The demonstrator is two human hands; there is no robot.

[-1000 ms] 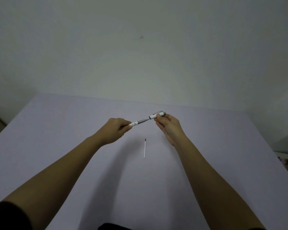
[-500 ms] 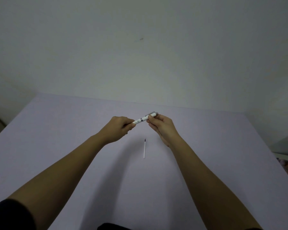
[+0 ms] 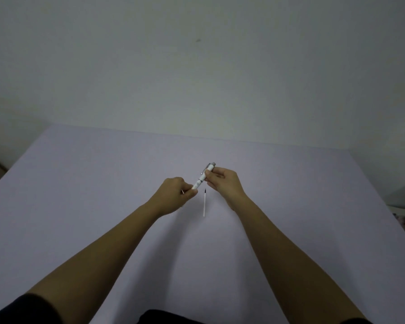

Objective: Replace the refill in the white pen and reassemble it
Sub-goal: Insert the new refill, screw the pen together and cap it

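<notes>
The table (image 3: 103,206), covered in a plain pale lilac surface, held almost nothing, and no box, tray or other container was in view, so nothing could be said of contents. Above its middle the left hand (image 3: 173,195) was curled closed around the lower end of the white pen (image 3: 202,177), and the right hand (image 3: 222,183) pinched the upper end between thumb and fingertips, just below the grey cap end. The pen slanted up to the right between the two hands, clear of the table. It looked light and stiff, a smooth plastic barrel likely to slip under a twist, so a firm hold near each end, either side of the joint, seemed the sensible grip. A thin pale tip showed beside the left hand's fingers; whether it was part of the pen could not be told. The smallest thing, a slender white refill (image 3: 204,204) with a dark tip, lay loose on the table just below the pen, between the hands; it seemed light, easily bent, and best pinched at mid-length.
</notes>
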